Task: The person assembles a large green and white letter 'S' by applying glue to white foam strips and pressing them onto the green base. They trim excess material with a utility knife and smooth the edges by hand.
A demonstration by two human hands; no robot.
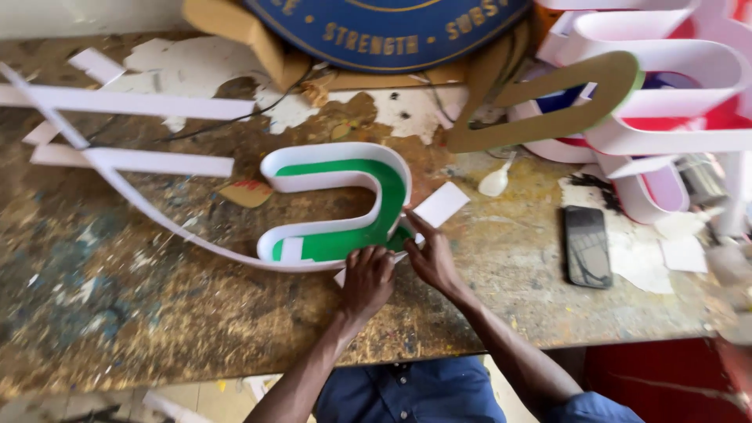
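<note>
Green letter face (356,205), curved and edged with a white strip (157,210), lies flat at the centre of the counter (141,313). Lying flat keeps the strip standing on edge against the letter's outline, and the long free end of the strip trails off toward 10 o'clock.

Left hand (368,280) sits at 6 o'clock of the letter, fingers curled narrow and pressed down onto the strip at the letter's lower edge (apparently to keep it seated against the green face). Right hand (429,254) sits at 5 o'clock of the letter, fingers extended and nearly closed around the strip's short end, where a white flap (441,204) angles away toward 2 o'clock.

Loose white strips (133,103) lie at 10 o'clock. A dark phone (587,247) lies at 3 o'clock, and more white-edged letters (666,86) are stacked at 2 o'clock. A round blue sign (392,27) leans at 12 o'clock.
</note>
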